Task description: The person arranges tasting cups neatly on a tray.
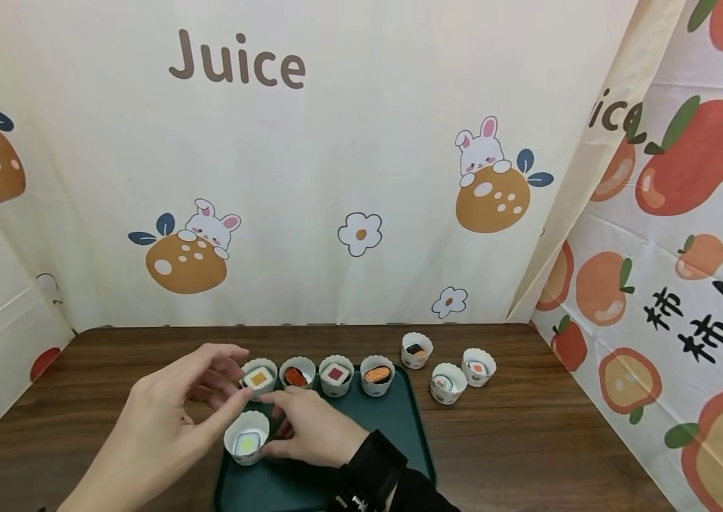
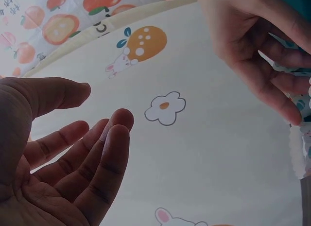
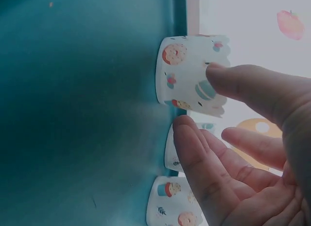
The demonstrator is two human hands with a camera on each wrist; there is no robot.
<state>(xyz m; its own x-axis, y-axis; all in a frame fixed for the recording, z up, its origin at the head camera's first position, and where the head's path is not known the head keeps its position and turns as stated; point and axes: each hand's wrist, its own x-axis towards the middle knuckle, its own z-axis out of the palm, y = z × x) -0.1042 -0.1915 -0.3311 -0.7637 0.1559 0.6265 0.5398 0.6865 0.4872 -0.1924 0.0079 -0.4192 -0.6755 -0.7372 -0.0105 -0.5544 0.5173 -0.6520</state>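
Note:
A white paper cup [image 1: 247, 455] with a pale piece with a yellow-green centre in it stands at the left of the dark green tray [image 1: 370, 469]. My right hand [image 1: 316, 427] is beside this cup, its thumb tip right at the cup's side in the head view. In the right wrist view, the thumb overlaps a printed cup [image 3: 182, 73] and the fingers [image 3: 189, 143] are spread apart from it. My left hand [image 1: 172, 419] hovers over the tray's left edge, fingers loosely bent with nothing between them. Behind both hands, several sushi-filled cups [image 1: 336, 387] line the tray's back edge.
Right of the tray, three more filled cups, a back one [image 1: 415, 361], a front one [image 1: 447, 395] and a right one [image 1: 479, 377], stand on the brown wooden table [image 1: 515, 441]. A printed cloth [image 1: 348, 142] hangs behind the table, with a fruit-patterned cloth [image 1: 675, 235] at the right.

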